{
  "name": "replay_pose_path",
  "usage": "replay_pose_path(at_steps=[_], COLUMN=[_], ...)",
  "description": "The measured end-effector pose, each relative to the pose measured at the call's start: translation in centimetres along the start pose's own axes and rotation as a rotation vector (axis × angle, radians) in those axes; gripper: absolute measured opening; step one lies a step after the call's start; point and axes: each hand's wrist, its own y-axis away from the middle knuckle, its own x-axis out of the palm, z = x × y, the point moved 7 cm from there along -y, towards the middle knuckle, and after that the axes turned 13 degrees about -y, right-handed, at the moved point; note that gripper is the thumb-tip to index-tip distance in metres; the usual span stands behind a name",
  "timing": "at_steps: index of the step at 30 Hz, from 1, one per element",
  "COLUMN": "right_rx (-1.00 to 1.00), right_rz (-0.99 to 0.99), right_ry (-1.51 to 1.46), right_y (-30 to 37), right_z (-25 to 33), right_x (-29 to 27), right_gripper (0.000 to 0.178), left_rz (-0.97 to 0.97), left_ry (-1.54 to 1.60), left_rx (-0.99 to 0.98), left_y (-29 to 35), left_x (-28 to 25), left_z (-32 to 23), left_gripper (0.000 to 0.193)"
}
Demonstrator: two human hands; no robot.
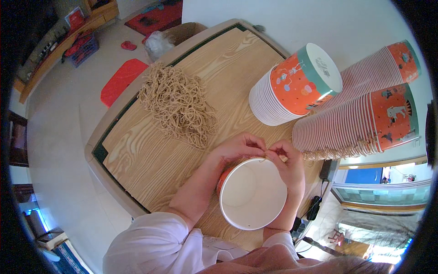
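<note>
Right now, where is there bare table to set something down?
Bare tabletop lies between twine heap, left forearm and left rim, and between heap and leftmost cup stack. Crowded: right side, with two more stacks, left hand, right hand and open cup.

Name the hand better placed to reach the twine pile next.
Probably the left hand: it is nearer the twine pile. The right hand is farther off, toward the stacks. Both are at the open bucket.
</note>
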Motion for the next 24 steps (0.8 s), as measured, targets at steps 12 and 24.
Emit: replay_pose_path(at_steps=[12,24], right_rx=[-0.068,0.015], right_rz=[0.185,0.287], right_ry=[-0.096,-0.107], right_y=[0.5,0.9], right_z=[1.8,0.0], right_x=[0.8,0.9], right_gripper=[0.016,0.024], left_rz=[-0.023,0.018], left_ry=[0.194,0.203], left_rx=[-0.004,0.032], left_y=[0.4,0.7], left_x=[-1.1,-1.1], left_z=[-0.4,-1.2], left_gripper=[0.019,0.023])
